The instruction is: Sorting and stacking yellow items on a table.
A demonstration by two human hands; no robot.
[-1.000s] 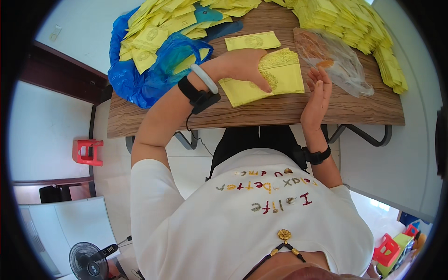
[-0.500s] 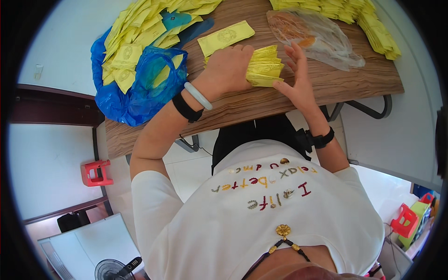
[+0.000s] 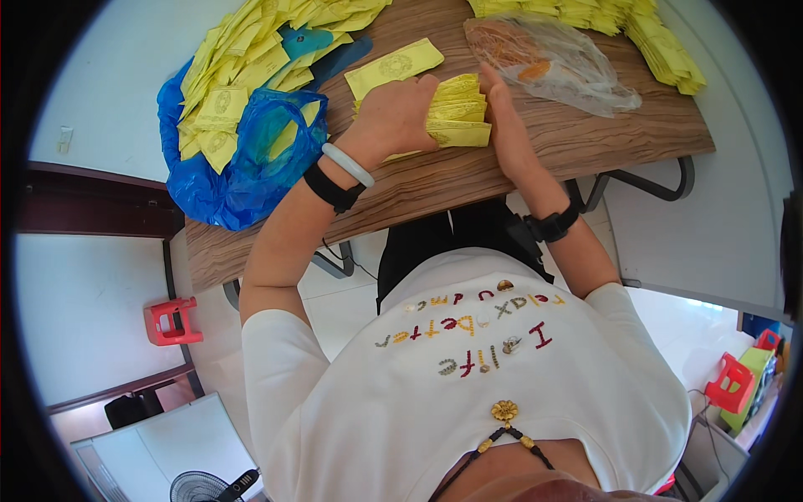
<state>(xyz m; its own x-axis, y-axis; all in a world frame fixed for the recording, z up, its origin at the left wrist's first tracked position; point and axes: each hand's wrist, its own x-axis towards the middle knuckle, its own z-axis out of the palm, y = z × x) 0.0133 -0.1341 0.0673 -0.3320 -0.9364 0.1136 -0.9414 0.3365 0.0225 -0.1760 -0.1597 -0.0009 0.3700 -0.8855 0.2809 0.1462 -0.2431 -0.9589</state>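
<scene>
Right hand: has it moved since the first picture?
Yes, leftward: the right hand is farther from the right end of the table, now beside the yellow paper bundle.

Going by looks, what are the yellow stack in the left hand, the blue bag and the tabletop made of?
Yellow stack: probably thin, matte-looking paper, given its crisp layered edges.
Blue bag: thin, glossy plastic film, judging by bright creases and see-through patches.
Tabletop: wood or wood-look laminate, low sheen; the streaked brown grain doesn't settle which.
</scene>
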